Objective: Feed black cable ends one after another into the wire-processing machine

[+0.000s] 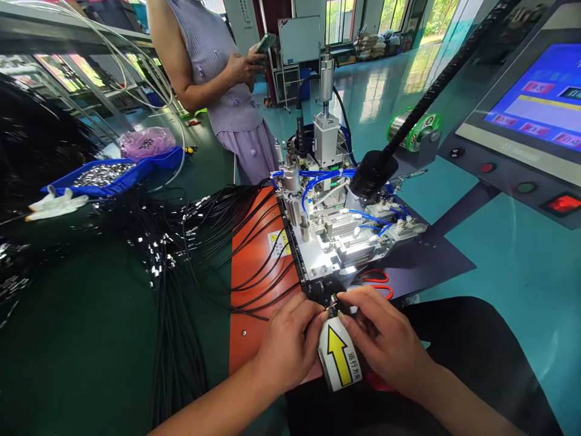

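Observation:
My left hand and my right hand meet at the front end of the machine, over a white plate with a yellow arrow. Thumb and forefinger of each hand are pinched around a small connector piece with a metallic tip. Which hand carries its weight cannot be told. Just beyond the fingertips is the machine, with metal fixtures and blue air tubes. Black cables lie across the orange board left of my left hand.
Red-handled scissors lie right of the machine. A blue tray of metal parts, a white glove and cable bundles are on the green table. A screen stands right. A person holds a phone.

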{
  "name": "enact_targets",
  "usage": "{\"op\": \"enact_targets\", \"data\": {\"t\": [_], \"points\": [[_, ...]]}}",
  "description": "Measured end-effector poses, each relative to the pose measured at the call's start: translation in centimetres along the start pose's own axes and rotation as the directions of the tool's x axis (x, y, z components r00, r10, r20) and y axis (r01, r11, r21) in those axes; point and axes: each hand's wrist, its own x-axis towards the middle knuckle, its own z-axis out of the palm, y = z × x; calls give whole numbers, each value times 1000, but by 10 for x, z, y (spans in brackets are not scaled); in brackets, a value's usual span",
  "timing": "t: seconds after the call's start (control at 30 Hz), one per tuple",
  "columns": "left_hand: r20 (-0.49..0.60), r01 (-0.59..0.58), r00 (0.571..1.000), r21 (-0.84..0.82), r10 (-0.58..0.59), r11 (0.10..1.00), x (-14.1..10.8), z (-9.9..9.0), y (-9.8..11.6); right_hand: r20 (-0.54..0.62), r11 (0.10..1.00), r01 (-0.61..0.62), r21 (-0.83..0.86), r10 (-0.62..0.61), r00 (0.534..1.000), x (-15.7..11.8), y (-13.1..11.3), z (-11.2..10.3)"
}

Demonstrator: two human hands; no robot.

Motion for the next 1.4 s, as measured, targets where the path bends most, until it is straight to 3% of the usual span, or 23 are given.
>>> {"op": "enact_targets", "data": {"t": [0.93, 1.1, 1.4], "points": [[-3, 41, 999, -12, -41, 999, 1, -2, 2, 0, 998, -19, 54, 19, 1000, -5, -5, 5], [0, 21, 1000, 6, -21, 1000, 2, -2, 2, -6, 1000, 15, 7, -14, 1000, -4, -3, 4], [3, 1, 1000, 38, -1, 999, 1, 2, -1, 19, 953, 122, -276, -122, 992, -2, 6, 4]]}}
